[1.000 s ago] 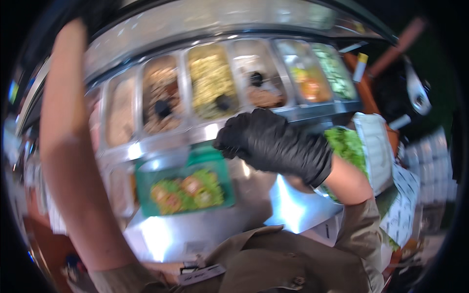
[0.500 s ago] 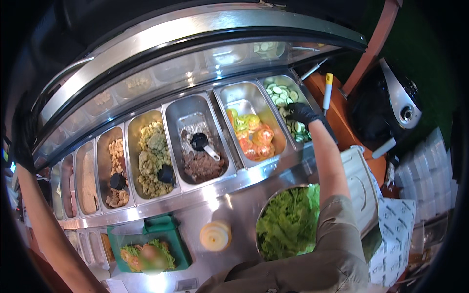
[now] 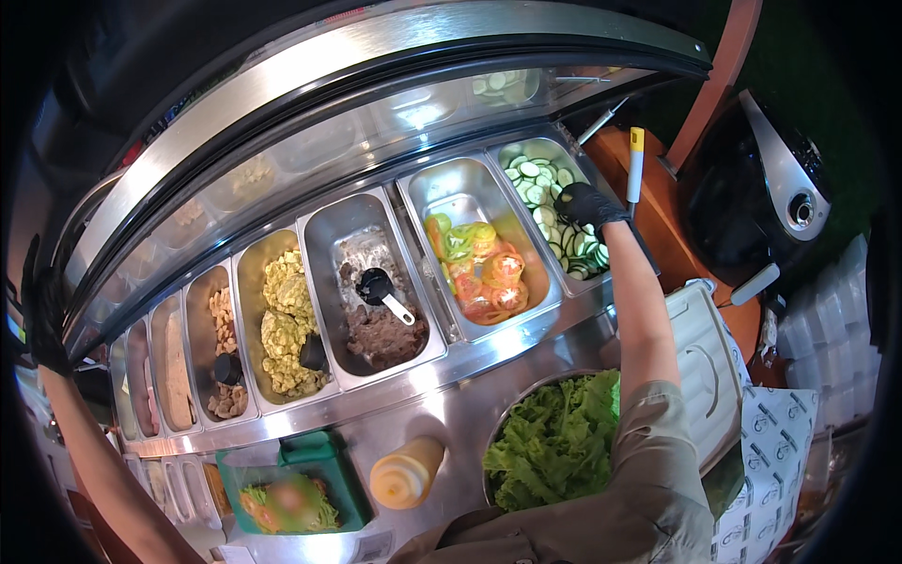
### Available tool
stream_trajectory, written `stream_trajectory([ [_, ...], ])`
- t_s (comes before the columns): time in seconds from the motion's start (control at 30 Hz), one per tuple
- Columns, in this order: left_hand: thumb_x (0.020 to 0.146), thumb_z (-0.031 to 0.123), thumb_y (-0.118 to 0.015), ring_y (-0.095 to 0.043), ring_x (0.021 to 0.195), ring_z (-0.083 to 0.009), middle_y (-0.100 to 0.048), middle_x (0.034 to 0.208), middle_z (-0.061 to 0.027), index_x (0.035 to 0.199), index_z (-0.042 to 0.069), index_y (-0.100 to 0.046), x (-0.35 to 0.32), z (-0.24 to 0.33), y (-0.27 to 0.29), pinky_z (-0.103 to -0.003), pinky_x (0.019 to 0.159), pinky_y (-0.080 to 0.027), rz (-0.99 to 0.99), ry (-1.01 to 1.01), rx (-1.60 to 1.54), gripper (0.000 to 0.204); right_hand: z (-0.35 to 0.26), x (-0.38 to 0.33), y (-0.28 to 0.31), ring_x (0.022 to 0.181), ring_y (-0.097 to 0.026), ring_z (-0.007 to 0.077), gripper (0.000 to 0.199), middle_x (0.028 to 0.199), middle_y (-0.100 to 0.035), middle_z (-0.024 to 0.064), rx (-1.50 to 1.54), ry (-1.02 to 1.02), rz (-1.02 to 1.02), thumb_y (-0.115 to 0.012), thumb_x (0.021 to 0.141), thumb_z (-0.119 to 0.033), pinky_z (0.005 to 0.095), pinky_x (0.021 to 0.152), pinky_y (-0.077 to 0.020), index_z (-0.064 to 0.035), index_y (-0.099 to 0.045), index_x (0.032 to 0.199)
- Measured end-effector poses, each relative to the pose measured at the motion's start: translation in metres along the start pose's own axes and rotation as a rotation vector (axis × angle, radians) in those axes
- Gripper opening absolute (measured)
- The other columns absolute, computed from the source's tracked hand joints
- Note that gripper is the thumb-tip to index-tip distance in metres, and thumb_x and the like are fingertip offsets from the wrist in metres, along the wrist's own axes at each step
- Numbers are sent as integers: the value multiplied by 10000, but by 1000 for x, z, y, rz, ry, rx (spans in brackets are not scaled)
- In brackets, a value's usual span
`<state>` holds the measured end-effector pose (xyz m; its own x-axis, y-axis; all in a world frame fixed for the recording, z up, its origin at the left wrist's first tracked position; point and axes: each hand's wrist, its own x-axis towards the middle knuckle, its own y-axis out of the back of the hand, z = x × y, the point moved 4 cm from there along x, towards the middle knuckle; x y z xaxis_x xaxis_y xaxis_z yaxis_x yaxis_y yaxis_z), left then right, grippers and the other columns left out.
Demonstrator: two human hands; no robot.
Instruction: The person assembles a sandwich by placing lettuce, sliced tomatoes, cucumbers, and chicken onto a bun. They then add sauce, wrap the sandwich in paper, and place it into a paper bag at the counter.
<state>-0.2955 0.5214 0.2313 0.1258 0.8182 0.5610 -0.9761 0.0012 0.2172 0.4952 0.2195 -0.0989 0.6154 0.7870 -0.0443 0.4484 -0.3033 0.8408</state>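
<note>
My right hand [image 3: 584,205], in a black glove, is over the pan of cucumber slices [image 3: 536,176] at the right end of the counter. Its fingers are curled in among the slices, and a pale slice shows at the fingertips. At the far left, my left hand [image 3: 45,315], also gloved in black, is raised beside the end of the lifted lid [image 3: 282,85]. Its fingers are stretched and apart; the dim light hides whether they touch the lid. Beside the cucumbers is a pan of tomato slices [image 3: 484,268], red and green.
Pans of brown mash [image 3: 385,338], yellow chunky filling [image 3: 287,320] and diced pieces [image 3: 224,320] continue leftward, with black scoops. In front are a green board [image 3: 348,489] with a lettuce-topped food item, a sauce bottle [image 3: 406,475] and a lettuce bowl [image 3: 554,442]. A black appliance [image 3: 752,188] stands right.
The view has shifted slightly. My right hand's fingers have curled in more among the cucumber slices. My left hand has moved down a little at the lid's end, its fingers showing more spread.
</note>
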Motion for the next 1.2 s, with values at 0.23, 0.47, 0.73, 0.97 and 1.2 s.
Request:
stream_trajectory([
  [0.23,942,148,-384,-591,721,-66,-493,1225,-219,1366,60,-301,5,-11,2,-119,596,-465,-152,204,-323,441,-8,-3,-38,1008,-563,317,472,1092,-579,199,-69,-29,82,-697,692,-257,378,848,-441,-3,-558,1064],
  [0.47,935,122,-390,-598,747,-77,-516,1196,-192,1362,59,-305,-1,-4,-6,-118,602,-463,-167,207,-352,440,-13,-10,-26,836,-603,271,388,923,-611,183,122,93,115,-697,703,-230,361,731,-482,1,-578,991],
  [0.73,931,112,-366,-587,905,-106,-494,1256,-145,1364,60,-293,-2,6,-24,-212,853,-429,-251,155,168,442,1,-45,23,900,-594,180,305,1038,-608,41,1693,-10,143,-537,835,-108,269,750,-495,-99,-548,1139],
  [0.97,883,117,-449,-186,1288,-385,-181,1369,-314,1342,-42,-192,-39,13,-66,-434,1078,-195,-256,453,-845,549,-73,-127,55,894,-600,209,272,981,-621,58,1521,-42,112,-577,827,-161,317,801,-493,-53,-567,1077],
  [1.2,835,251,-530,-619,833,-362,-554,1025,-321,1139,-147,-386,-155,-17,-92,-349,739,-548,-280,700,-1069,521,-220,-322,69,860,-589,165,443,913,-609,70,607,459,-621,-780,610,-116,280,734,-476,1,-572,982],
])
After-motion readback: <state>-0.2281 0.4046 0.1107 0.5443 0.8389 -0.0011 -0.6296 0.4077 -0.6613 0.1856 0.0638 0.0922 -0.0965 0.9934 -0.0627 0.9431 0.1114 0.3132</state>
